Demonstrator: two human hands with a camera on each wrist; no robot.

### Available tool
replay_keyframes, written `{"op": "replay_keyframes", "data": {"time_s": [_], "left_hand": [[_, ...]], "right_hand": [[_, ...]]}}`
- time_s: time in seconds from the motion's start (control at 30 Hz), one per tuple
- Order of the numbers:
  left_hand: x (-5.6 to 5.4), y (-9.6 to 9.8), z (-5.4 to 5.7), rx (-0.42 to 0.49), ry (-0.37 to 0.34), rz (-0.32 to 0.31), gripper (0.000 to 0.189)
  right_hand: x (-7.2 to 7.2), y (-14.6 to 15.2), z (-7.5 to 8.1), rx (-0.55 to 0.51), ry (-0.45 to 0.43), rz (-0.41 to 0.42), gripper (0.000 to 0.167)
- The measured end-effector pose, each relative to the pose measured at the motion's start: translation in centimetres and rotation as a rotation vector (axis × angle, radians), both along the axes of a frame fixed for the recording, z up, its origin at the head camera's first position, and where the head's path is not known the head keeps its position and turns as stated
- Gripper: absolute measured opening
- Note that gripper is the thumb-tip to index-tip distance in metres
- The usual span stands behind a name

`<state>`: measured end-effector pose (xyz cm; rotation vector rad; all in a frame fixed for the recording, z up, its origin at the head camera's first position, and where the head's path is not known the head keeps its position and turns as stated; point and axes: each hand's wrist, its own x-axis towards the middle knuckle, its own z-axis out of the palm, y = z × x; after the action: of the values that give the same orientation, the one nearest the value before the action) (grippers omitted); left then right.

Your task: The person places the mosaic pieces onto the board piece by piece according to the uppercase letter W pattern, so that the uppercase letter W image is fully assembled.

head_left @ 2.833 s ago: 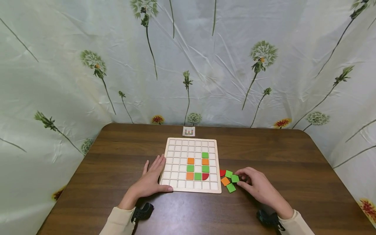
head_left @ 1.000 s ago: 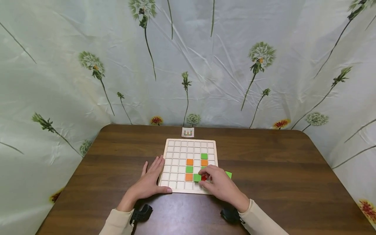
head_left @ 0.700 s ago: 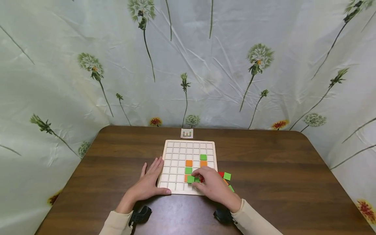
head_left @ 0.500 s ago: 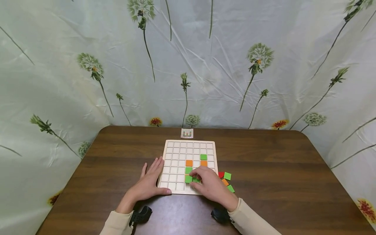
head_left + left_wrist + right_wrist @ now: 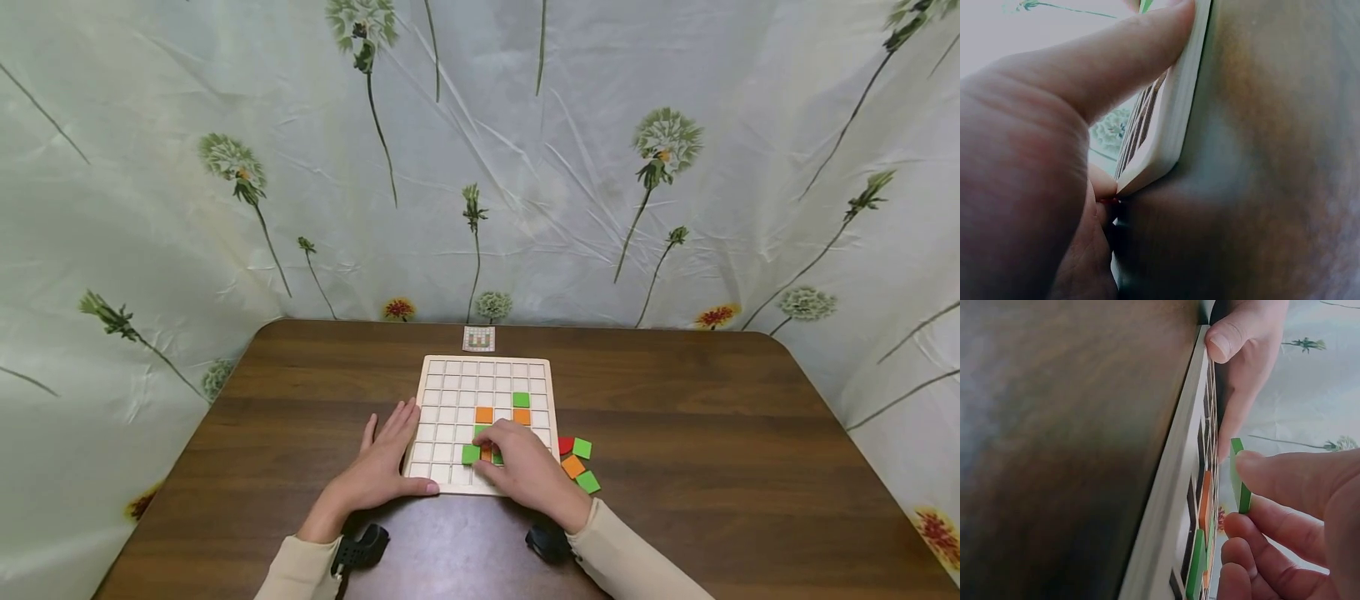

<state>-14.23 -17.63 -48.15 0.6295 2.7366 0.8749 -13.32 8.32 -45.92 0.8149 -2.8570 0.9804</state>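
A pale wooden grid board [image 5: 450, 383] lies on the table. My left hand [image 5: 375, 477] rests along its left side, fingers extended at the edge and thumb on the near left corner. Between thumb and fingertips, my right hand [image 5: 528, 468] pinches a green square tile [image 5: 470, 454]. In the right wrist view this green tile [image 5: 1240, 481] is held on edge, just above the board. Orange tiles [image 5: 484, 414] and green tiles [image 5: 521, 400] sit in the cells; the right hand hides some of them.
Right of the board lies a small group of loose tiles: a red one [image 5: 566, 445], an orange one [image 5: 573, 466] and two green ones [image 5: 588, 482]. A small printed pattern card [image 5: 479, 338] lies beyond the board, near the back edge of the brown table [image 5: 675, 392].
My right hand has taken a green tile from the loose group and carried it left over the board, lately past the front orange tile. My left hand stays at the board's edge.
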Motion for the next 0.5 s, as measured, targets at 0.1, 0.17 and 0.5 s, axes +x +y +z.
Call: {"op": "replay_keyframes", "data": {"time_s": [0.1,0.17,0.5], "left_hand": [[0.0,-0.1,-0.1,0.004,0.003,0.000,0.122],[0.0,-0.1,-0.1,0.004,0.005,-0.001,0.122],[-0.1,-0.2,-0.3,0.001,0.007,-0.003,0.122]], "right_hand": [[-0.2,-0.3,0.0,0.022,0.026,0.006,0.020],[-0.3,-0.4,0.0,0.027,0.041,0.009,0.019],[-0.8,-1.2,0.0,0.020,0.034,0.030,0.018]]}}
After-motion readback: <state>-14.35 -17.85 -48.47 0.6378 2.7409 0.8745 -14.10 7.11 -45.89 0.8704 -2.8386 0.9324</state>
